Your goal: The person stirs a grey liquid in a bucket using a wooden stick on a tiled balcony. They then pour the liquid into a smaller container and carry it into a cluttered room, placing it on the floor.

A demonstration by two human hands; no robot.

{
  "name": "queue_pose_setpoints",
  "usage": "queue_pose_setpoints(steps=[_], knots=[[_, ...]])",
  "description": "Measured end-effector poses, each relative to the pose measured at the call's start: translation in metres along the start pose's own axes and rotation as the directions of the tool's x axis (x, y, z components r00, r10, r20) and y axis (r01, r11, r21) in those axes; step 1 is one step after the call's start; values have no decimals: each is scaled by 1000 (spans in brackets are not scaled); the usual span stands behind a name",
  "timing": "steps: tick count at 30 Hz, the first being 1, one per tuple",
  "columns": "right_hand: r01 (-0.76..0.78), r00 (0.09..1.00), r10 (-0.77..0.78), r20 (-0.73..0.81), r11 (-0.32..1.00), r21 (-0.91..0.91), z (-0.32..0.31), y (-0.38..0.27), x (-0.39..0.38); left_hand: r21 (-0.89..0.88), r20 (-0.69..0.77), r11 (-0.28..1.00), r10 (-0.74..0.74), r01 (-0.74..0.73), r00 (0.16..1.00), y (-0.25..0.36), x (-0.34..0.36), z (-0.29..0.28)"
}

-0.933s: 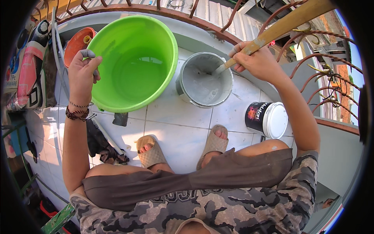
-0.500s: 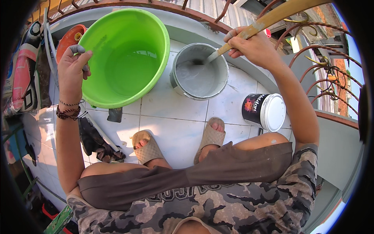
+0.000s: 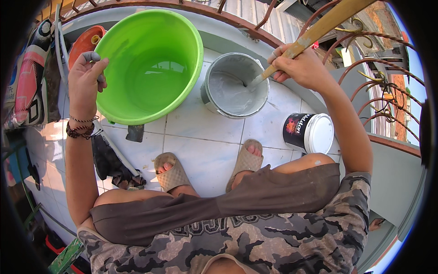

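Right hand (image 3: 303, 68) fisted tight round wooden stick (image 3: 319, 27), upper right, tip in grey bucket (image 3: 235, 86) at top centre. Left hand (image 3: 86, 84), upper left, fingers curled loosely, paste-smeared, beside green tub (image 3: 150, 64). One tub, one bucket, one paint can (image 3: 310, 132).

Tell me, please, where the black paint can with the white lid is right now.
In the head view the black paint can lies on its side on the tiled floor at the person's right, below the right hand and right of the grey bucket.
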State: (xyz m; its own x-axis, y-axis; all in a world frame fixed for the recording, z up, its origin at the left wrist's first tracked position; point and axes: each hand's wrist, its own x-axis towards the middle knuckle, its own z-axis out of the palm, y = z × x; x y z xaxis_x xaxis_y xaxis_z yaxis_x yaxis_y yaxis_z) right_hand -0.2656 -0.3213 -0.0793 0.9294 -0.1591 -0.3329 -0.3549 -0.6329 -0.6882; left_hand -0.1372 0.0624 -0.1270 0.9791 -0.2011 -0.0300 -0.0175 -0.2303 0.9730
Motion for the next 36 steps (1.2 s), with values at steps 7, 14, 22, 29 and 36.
queue_pose_setpoints(steps=[7, 14, 22, 29, 36], knots=[[47, 996, -68, 56, 950, 309, 22, -6, 9, -6, 24, 1000, 19, -19, 1000, 4, 1, 10], [-40, 999, 43, -15, 991, 127, -6, 7, -2, -1, 13, 999, -35, 35, 999, -1, 1, 6], [116, 986, -146, 85, 952, 284, 24, -8, 19, -29, 48, 1000, -11, 12, 999, 3, 5, 19], [5, 1000, -5, 27, 1000, -4, 4, -5, 5, 2, 23, 999, -50, 50, 998, -7, 4, 9], [106, 992, -115, 45, 980, 167, 16, -12, 14, 15, 32, 999, -37, 36, 999, -4, 6, 13]])
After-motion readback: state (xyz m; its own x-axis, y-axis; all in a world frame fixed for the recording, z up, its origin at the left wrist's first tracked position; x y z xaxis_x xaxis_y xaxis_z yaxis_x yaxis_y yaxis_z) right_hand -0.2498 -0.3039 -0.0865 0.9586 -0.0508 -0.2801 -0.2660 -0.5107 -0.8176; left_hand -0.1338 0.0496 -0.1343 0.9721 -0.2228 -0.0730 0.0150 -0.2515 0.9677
